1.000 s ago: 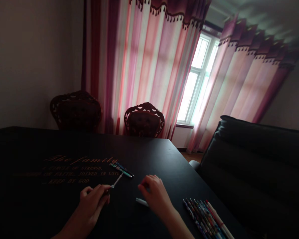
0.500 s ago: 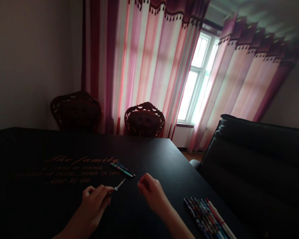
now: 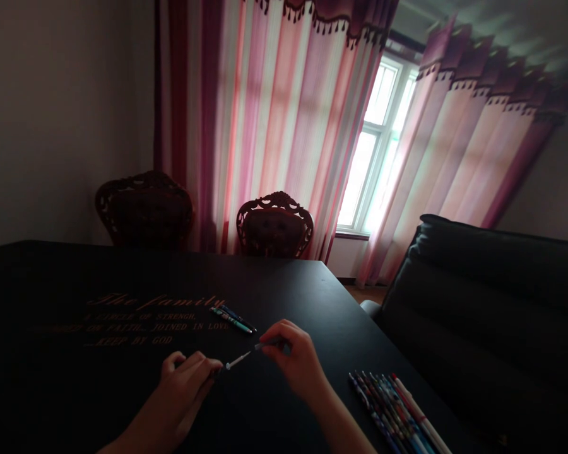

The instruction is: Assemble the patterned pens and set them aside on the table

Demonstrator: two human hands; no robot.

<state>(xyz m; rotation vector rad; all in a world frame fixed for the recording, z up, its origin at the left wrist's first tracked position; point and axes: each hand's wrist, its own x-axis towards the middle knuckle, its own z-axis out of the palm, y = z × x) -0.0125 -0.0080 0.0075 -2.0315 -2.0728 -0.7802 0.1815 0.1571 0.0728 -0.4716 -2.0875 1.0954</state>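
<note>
My left hand [image 3: 184, 386] is closed around one end of an opened pen, most of it hidden in my fingers. From it a thin, pale pen refill [image 3: 239, 360] points up and right. My right hand [image 3: 294, 360] pinches a small greyish pen barrel piece [image 3: 259, 346], its end close to the refill's tip. A small gap seems to separate the two. Just beyond the hands, a few pens [image 3: 234, 320], one of them teal, lie on the black table [image 3: 284, 284].
A row of several pens [image 3: 392, 407], one white and red, lies to the right on the table. Gold lettering [image 3: 142, 321] marks the tabletop at left. Two carved chairs [image 3: 275, 224] stand behind the table, and a black leather seat [image 3: 492, 315] is at the right.
My right hand has turned and now shows the barrel piece lined up near the refill's tip. My left hand with the pen has shifted slightly right.
</note>
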